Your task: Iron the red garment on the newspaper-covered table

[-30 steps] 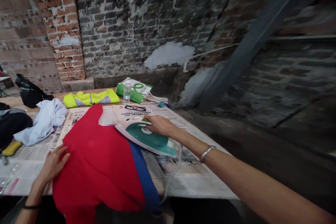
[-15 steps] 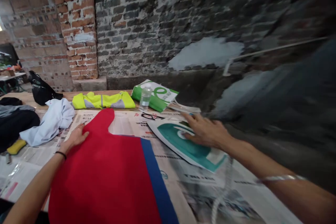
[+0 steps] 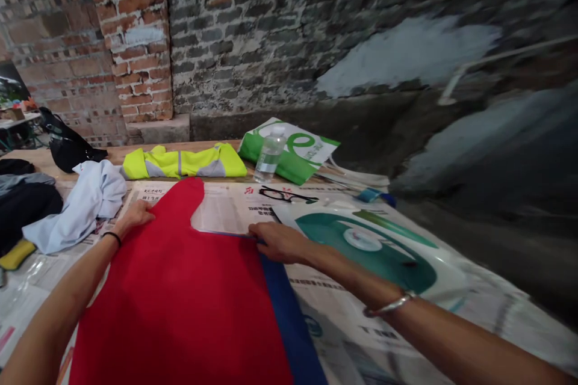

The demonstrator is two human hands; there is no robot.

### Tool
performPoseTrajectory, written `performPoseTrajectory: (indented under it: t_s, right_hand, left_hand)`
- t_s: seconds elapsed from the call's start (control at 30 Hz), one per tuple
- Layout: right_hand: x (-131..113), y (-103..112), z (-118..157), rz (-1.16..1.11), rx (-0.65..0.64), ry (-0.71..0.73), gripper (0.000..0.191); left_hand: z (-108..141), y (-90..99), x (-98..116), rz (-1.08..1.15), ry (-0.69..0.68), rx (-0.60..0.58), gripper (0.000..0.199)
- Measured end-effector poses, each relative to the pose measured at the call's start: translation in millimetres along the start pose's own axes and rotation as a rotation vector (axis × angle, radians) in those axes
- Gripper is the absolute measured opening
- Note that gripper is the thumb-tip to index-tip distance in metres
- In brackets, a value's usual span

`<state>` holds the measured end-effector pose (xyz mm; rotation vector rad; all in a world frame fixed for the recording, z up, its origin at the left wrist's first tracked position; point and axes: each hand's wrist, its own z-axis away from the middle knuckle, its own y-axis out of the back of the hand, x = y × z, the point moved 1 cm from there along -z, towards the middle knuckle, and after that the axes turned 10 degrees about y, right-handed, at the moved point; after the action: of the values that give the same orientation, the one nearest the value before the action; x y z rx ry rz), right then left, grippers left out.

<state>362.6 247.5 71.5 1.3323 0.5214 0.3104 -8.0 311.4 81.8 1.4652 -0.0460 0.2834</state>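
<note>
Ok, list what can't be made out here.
Head view:
- Red garment: lower part cut off by the bottom edge.
- Green-and-white iron: partly hidden by the right forearm.
- Newspaper: print too small to read.

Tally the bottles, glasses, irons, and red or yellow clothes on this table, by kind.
Irons: 1, iron
Bottles: 1, water bottle
Glasses: 1 pair, glasses
Red or yellow clothes: 2, red garment and yellow vest
Total: 5
</note>
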Motion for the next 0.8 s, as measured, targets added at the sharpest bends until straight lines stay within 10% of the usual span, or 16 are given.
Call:
performPoseTrajectory:
  t_s: [0.23,0.47,0.67,0.8]
  right_hand:
    - [16,67,-44,0.162,0.204,-0.207,0.036]
    - [32,48,-74,0.031,0.196,-0.177,0.034]
    - [28,44,-61,0.044,0.09,-0.244,0.038]
    - [19,41,-54,0.115,0.131,-0.231,0.042]
  left_hand:
    - [-37,39.7,27,0.1,0.006,0.319,0.03]
    - [-55,35.2,42,0.283,0.034,0.314,0.023]
    - [-26,29.2,28,0.353,0.093,0.299,0.041]
    - [36,31.8,21,0.395,0.074,0.316,0.041]
